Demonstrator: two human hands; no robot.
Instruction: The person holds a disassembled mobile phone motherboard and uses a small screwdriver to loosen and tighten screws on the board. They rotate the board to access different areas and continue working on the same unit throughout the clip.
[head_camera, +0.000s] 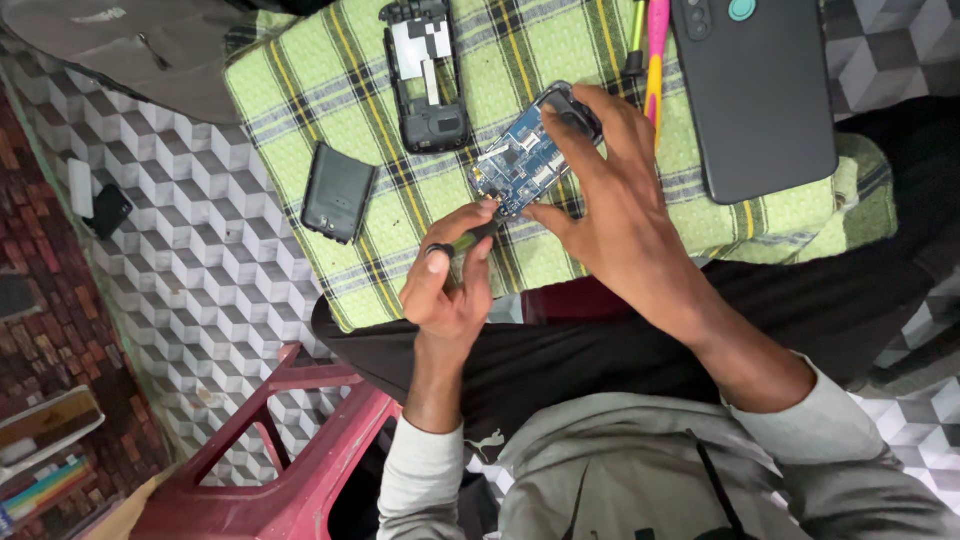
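Head view looks straight down on a green and yellow checked cloth (330, 90) spread over the person's lap. At the centre, the right hand (610, 210) grips a small phone body with a bare blue circuit board (522, 160), thumb at the board's lower edge and fingers curled over its dark top end. The left hand (450, 280) is closed around a small screwdriver (470, 238) with a dark handle, its tip meeting the board's lower corner at about 7 o'clock; the tip itself is too small to make out clearly.

Around the board: at 11 o'clock lies a black phone frame (425, 80), emptied, with a white patch inside, apart from the hands. At 9 o'clock sits a dark battery cover (338, 192), tilted, near the cloth's left edge. At 2 o'clock a large dark smartphone (760, 100) lies back up, well clear of the right hand's fingers. Between it and the board, at 1 o'clock, pink and yellow tool handles (655, 50) run upright, partly hidden behind the right hand's fingers.

Off the cloth at 9 o'clock, a small white and black item (95, 200) rests on the cube-patterned floor (180, 260). At 7 o'clock a red plastic stool (290, 450) stands beside the person's knee. Grey sleeves (420, 480) cover both forearms. Nothing lies between the two hands and the board.
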